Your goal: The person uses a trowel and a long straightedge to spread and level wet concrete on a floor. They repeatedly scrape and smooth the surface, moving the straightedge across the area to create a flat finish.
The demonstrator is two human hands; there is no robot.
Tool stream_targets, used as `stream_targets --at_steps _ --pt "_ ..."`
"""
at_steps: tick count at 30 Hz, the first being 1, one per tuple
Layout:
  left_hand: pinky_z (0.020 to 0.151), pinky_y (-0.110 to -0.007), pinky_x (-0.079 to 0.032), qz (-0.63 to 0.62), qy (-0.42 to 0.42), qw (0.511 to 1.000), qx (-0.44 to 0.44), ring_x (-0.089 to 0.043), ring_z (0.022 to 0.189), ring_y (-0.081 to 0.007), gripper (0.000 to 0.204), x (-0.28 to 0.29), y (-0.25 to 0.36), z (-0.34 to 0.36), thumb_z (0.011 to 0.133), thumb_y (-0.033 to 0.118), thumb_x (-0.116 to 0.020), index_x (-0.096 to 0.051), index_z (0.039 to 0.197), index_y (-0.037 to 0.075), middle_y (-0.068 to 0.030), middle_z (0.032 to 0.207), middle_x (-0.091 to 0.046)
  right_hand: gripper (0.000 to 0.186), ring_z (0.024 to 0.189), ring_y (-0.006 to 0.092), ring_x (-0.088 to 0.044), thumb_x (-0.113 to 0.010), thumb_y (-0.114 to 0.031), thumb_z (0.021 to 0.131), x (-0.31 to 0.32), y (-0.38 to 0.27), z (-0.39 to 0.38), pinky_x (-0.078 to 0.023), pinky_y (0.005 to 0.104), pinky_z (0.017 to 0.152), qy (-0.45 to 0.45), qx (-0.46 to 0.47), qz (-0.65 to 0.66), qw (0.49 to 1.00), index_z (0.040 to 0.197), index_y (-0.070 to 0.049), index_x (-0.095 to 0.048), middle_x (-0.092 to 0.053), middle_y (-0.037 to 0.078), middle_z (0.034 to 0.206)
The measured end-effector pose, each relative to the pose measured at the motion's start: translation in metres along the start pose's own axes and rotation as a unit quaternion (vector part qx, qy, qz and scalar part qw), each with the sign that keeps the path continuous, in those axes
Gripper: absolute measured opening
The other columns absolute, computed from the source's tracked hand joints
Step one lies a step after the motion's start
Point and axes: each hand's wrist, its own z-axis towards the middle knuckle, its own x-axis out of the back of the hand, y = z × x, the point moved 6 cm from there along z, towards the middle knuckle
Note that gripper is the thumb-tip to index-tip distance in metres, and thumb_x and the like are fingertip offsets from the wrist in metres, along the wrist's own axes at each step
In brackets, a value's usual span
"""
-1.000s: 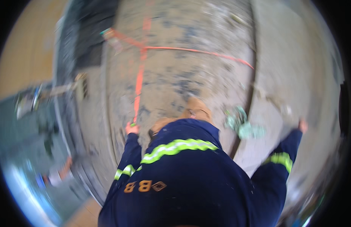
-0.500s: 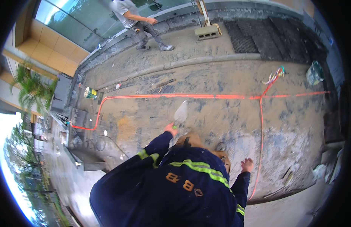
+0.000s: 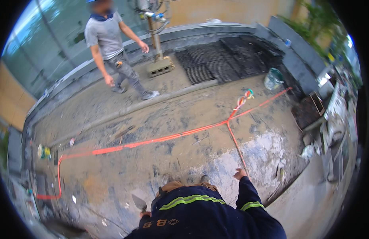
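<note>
My left hand [image 3: 145, 214] is closed around the handle of a pointed trowel [image 3: 139, 202], low beside my body. Its grey blade tilts up and away from me; my sleeve and body partly hide the grip. My right hand [image 3: 240, 174] reaches out to the right with fingers stretched and nothing in them. It hangs in front of a thin red line [image 3: 237, 148] that runs across the wet floor; I cannot tell whether they touch. A thicker bundle of red lines [image 3: 152, 140] crosses the muddy concrete floor [image 3: 168, 153] ahead of me.
A person [image 3: 108, 44] in a grey shirt walks at the far left. Beyond the low ridge [image 3: 152, 102] stand a concrete block [image 3: 159, 67] and dark mesh sheets [image 3: 220, 59]. Buckets stand at right [image 3: 273, 79] and left [image 3: 44, 151]. Coiled line ends [image 3: 243, 99] lie near the right bucket.
My view has swung to the right. The trowel has come down and back toward my left side, and my right arm now reaches farther forward. The other person appears nearer and more fully.
</note>
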Motion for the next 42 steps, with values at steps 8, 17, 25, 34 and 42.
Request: stream_targets --at_steps 8,17,25,34,42 --pt "0.056 -0.036 -0.048 -0.055 0.009 0.996 -0.073 -0.059 0.063 -0.0207 0.03 0.072 0.019 0.116 0.062 0.014 -0.068 -0.054 0.087 0.007 -0.0082 0.072 -0.061 0.043 0.1 0.0336 -0.058 -0.054 -0.028 0.069 -0.015 -0.161 -0.032 -0.047 0.0398 0.084 0.06 -0.27 0.156 0.948 0.102 -0.001 -0.062 -0.062 0.021 0.1" --pt "0.053 -0.038 -0.049 -0.573 -0.133 0.787 -0.185 -0.057 0.061 -0.0227 0.033 0.205 0.216 0.146 0.068 0.001 -0.065 -0.046 0.095 0.005 -0.0102 0.073 -0.057 0.035 0.088 0.0365 -0.059 -0.058 -0.03 0.072 0.129 -0.323 0.086 -0.047 0.0415 0.078 0.108 -0.056 0.189 0.974 0.094 -0.004 -0.064 -0.063 0.02 0.092" --pt "0.059 -0.03 -0.047 -0.471 -0.088 0.8 -0.36 -0.058 0.068 -0.0159 0.033 0.257 0.362 -0.021 0.069 0.006 -0.068 -0.05 0.096 0.004 -0.0048 0.082 -0.058 0.063 0.086 0.0207 -0.059 -0.051 -0.057 0.083 0.184 -0.576 0.143 -0.046 0.0362 0.074 -0.162 -0.043 0.621 0.765 0.106 0.001 -0.057 -0.061 0.01 0.099" --pt "0.078 -0.035 -0.044 -0.276 -0.005 0.804 -0.526 -0.051 0.089 -0.0277 0.057 0.298 0.41 -0.025 0.071 0.028 -0.069 -0.049 0.12 0.006 -0.0157 0.1 -0.051 0.017 0.067 0.0188 -0.056 -0.052 -0.025 0.089 0.162 -0.587 0.27 -0.049 0.0368 0.059 -0.191 -0.184 0.798 0.541 0.089 -0.007 -0.053 -0.057 0.011 0.083" --pt "0.067 -0.032 -0.048 -0.359 -0.002 0.924 -0.134 -0.059 0.071 -0.0191 0.041 0.314 0.316 0.146 0.072 0.026 -0.068 -0.061 0.107 0.005 -0.0108 0.078 -0.063 0.016 0.053 0.0135 -0.049 -0.055 -0.025 0.087 0.2 -0.566 0.402 -0.042 0.0302 0.045 -0.177 -0.166 0.678 0.694 0.089 -0.01 -0.048 -0.047 0.001 0.064"
